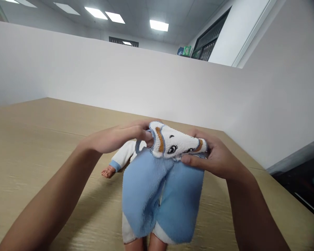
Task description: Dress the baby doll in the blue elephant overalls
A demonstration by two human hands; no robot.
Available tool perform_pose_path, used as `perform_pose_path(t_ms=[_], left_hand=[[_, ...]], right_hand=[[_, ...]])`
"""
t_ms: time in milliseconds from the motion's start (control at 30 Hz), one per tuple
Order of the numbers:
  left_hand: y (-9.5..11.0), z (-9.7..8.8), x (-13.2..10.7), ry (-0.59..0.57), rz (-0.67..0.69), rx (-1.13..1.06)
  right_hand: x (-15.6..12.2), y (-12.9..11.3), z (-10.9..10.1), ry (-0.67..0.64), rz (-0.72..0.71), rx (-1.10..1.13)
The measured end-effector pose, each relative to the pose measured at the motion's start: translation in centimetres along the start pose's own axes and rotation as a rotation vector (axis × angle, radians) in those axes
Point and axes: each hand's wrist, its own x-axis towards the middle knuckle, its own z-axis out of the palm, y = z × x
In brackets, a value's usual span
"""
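Observation:
A doll (108, 171) lies on its back on the table, its legs toward me. It wears a white long-sleeved top (122, 155) with a blue cuff and fluffy light-blue overalls (143, 181). The white bib (170, 139) of the overalls, embroidered with dark eyes and orange trim, is lifted and bunched. My left hand (140, 134) is closed at the bib's left edge, by a blue strap (137, 146). On the other side, my right hand (211, 153) pinches the bib and waist between thumb and fingers. The doll's head and other arm are hidden.
The wooden table (42, 139) meets a white partition (107, 76) at the back and a white wall on the right. A dark object (298, 177) stands beside the table's right edge.

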Motion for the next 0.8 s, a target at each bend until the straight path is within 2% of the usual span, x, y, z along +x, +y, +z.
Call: perform_pose_path(t_ms=[100,167,300,367,500,567,667,733,800], left_hand=[[0.6,0.1,0.0,-0.085,-0.036,0.077],[1.2,0.5,0.3,-0.104,-0.043,0.114],[1.5,1.1,0.7,-0.061,0.08,0.028],[1.2,0.9,0.7,-0.042,0.128,-0.023],[0.7,0.5,0.7,-0.045,0.116,-0.043],[0.6,0.5,0.7,-0.019,0.13,-0.056],[0.5,1.1,0.8,0.066,0.189,-0.092],[0.4,1.7,1.0,0.124,0.211,-0.113],[0.2,2.3,1.3,0.129,0.206,-0.142]], right_hand=[[0.1,0.0,0.3,0.075,-0.03,0.061],[0.2,-0.1,0.3,0.077,-0.03,0.064],[0.1,0.2,-0.7,-0.094,0.024,-0.057],[-0.1,0.6,-1.3,-0.122,0.015,-0.053],[-0.6,0.9,-1.9,0.035,-0.141,0.279],[-0.6,1.1,-2.0,0.047,-0.174,0.393],[-0.3,1.5,-1.6,-0.084,-0.049,0.231],[0.2,1.6,-0.7,-0.249,0.086,0.104],[0.8,1.4,0.7,-0.419,0.182,0.077]])
